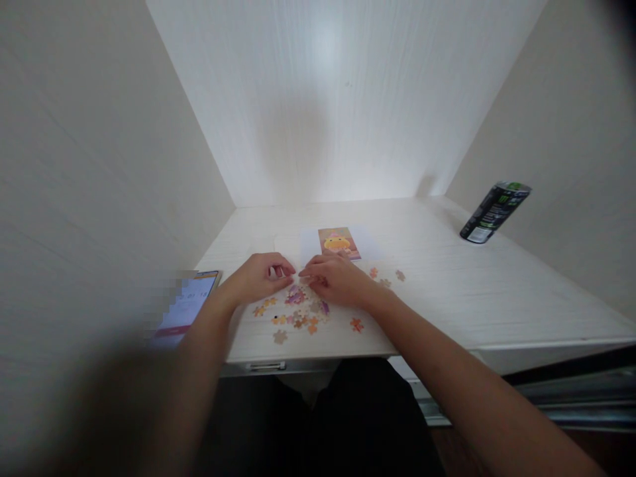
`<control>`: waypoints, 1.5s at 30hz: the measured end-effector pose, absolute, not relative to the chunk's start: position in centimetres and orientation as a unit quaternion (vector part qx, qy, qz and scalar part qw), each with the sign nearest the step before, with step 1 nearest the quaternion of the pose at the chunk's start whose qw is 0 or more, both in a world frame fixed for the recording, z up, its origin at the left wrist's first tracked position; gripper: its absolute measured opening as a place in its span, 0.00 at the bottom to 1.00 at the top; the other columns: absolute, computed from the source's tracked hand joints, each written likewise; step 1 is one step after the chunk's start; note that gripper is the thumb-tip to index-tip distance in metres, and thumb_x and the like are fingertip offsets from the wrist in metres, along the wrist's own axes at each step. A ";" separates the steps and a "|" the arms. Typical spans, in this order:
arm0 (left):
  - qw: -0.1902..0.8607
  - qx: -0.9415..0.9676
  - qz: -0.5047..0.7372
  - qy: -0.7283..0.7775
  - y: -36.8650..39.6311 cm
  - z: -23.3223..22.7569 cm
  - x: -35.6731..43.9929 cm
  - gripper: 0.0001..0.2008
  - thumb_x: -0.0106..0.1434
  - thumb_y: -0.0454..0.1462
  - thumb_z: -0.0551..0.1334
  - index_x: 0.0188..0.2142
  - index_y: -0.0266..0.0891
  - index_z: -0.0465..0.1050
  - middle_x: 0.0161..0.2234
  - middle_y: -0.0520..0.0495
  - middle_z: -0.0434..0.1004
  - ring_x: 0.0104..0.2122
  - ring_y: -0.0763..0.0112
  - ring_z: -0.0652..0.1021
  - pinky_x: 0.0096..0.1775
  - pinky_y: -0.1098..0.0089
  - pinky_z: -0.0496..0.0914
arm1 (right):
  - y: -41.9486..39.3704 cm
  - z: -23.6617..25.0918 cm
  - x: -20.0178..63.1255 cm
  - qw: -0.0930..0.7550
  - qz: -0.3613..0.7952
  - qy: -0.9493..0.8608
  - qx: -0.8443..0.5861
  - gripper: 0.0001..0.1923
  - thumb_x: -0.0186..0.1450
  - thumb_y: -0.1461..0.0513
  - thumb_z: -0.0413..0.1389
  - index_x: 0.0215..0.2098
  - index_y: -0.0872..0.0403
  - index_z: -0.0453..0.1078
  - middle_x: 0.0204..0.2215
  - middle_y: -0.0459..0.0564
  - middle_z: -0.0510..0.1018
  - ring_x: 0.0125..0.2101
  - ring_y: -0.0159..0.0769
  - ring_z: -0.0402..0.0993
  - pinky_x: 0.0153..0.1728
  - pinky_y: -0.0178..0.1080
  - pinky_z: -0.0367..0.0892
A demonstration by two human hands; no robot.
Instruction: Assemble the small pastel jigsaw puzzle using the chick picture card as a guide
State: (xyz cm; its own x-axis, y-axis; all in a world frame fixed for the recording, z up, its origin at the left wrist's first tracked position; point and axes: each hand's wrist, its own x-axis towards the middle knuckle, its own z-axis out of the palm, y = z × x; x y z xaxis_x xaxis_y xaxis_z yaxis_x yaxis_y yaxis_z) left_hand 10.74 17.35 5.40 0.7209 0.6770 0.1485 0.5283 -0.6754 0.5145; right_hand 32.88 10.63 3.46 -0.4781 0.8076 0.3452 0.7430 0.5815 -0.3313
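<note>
White desk (447,291), hands (298,278) over puzzle pieces (298,315), Monster can (494,212)

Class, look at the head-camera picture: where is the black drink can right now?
The black drink can stands at the far right of the white desk, near the right wall, well apart from both hands and the puzzle pieces.

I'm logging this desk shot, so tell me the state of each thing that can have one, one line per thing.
left hand: fingers curled, resting on the desk at the puzzle pieces
right hand: fingers bent, resting over the pieces
puzzle pieces: mostly loose and scattered, a few clustered
picture card: lying flat, face up
phone: lying flat, screen lit
can: standing; whether opened cannot be told
desk drawer: closed
</note>
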 end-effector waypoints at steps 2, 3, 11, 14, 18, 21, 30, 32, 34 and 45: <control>0.261 0.899 0.142 0.322 17.0 5.5 10.8 0.13 0.58 0.45 0.66 0.38 0.39 0.78 0.27 0.50 0.76 0.27 0.73 0.72 0.29 0.73 0.65 | 10.6 3.4 32.6 0.222 0.071 -0.869 -0.437 0.18 0.63 0.68 0.53 0.48 0.50 0.76 0.47 0.50 0.80 0.45 0.39 0.72 0.50 0.45 0.58; 0.272 0.897 0.131 0.322 16.9 5.5 10.9 0.15 0.57 0.46 0.67 0.38 0.39 0.78 0.26 0.51 0.74 0.26 0.73 0.70 0.28 0.74 0.64 | 10.7 3.3 32.5 0.215 0.072 -0.873 -0.432 0.17 0.63 0.68 0.53 0.47 0.49 0.77 0.47 0.49 0.80 0.45 0.40 0.72 0.50 0.45 0.57; 0.292 0.893 0.112 0.324 16.8 5.7 10.8 0.13 0.57 0.45 0.66 0.37 0.39 0.79 0.26 0.51 0.75 0.26 0.73 0.71 0.28 0.74 0.65 | 10.6 3.6 32.1 0.197 0.053 -0.877 -0.435 0.11 0.67 0.63 0.54 0.40 0.50 0.78 0.44 0.50 0.81 0.43 0.40 0.71 0.50 0.46 0.53; 0.287 0.896 0.118 0.318 16.9 5.7 10.7 0.11 0.59 0.44 0.65 0.37 0.39 0.79 0.27 0.50 0.78 0.26 0.73 0.72 0.29 0.74 0.65 | 10.5 3.8 31.8 0.190 0.041 -0.876 -0.441 0.11 0.69 0.61 0.52 0.40 0.52 0.78 0.43 0.51 0.81 0.43 0.40 0.70 0.49 0.46 0.52; 0.280 0.899 0.120 0.314 17.2 5.8 10.4 0.11 0.61 0.42 0.63 0.37 0.40 0.80 0.28 0.50 0.80 0.26 0.73 0.73 0.29 0.74 0.66 | 10.4 3.8 31.6 0.189 0.040 -0.875 -0.444 0.12 0.70 0.62 0.51 0.38 0.53 0.77 0.43 0.50 0.80 0.43 0.39 0.70 0.49 0.45 0.52; 0.263 0.897 0.136 0.329 17.4 5.8 10.2 0.11 0.61 0.43 0.63 0.38 0.40 0.81 0.28 0.50 0.80 0.26 0.74 0.74 0.29 0.74 0.65 | 10.4 3.7 31.7 0.196 0.049 -0.874 -0.443 0.10 0.69 0.61 0.53 0.39 0.53 0.77 0.44 0.50 0.80 0.43 0.39 0.70 0.50 0.45 0.52; 0.250 0.868 0.182 0.390 16.8 6.0 8.4 0.14 0.60 0.46 0.63 0.37 0.39 0.81 0.24 0.51 0.77 0.24 0.73 0.71 0.25 0.74 0.62 | 10.7 3.2 31.6 0.178 -0.011 -0.883 -0.434 0.11 0.70 0.60 0.52 0.38 0.54 0.76 0.40 0.51 0.80 0.42 0.40 0.70 0.48 0.45 0.51; 0.235 0.861 0.183 0.412 16.2 5.9 7.5 0.14 0.61 0.45 0.62 0.36 0.39 0.81 0.23 0.51 0.77 0.23 0.73 0.71 0.25 0.74 0.62 | 10.9 3.0 31.5 0.178 -0.016 -0.881 -0.438 0.11 0.70 0.59 0.52 0.37 0.54 0.76 0.39 0.52 0.80 0.41 0.40 0.70 0.47 0.45 0.50; 0.211 0.857 0.181 0.434 15.7 5.5 6.7 0.13 0.61 0.44 0.62 0.35 0.39 0.81 0.23 0.51 0.77 0.23 0.72 0.72 0.26 0.73 0.63 | 11.0 2.9 31.5 0.182 -0.010 -0.877 -0.445 0.11 0.70 0.60 0.52 0.37 0.54 0.76 0.38 0.52 0.80 0.41 0.39 0.70 0.47 0.45 0.50; 0.143 0.874 0.223 0.407 13.5 5.0 7.8 0.10 0.62 0.40 0.61 0.39 0.40 0.80 0.37 0.46 0.79 0.33 0.68 0.76 0.37 0.69 0.69 | 10.8 3.0 31.3 0.206 0.010 -0.873 -0.441 0.11 0.70 0.61 0.51 0.36 0.55 0.75 0.37 0.51 0.78 0.40 0.37 0.70 0.45 0.41 0.53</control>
State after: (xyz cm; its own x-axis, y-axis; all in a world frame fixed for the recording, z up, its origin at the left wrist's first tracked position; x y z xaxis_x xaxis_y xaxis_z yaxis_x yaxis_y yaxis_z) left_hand 7.79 13.51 4.98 0.5697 0.7751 0.2732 0.6476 -0.6281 0.4315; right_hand 31.34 10.82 2.95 -0.5261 0.7743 0.3517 0.7662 0.6110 -0.1990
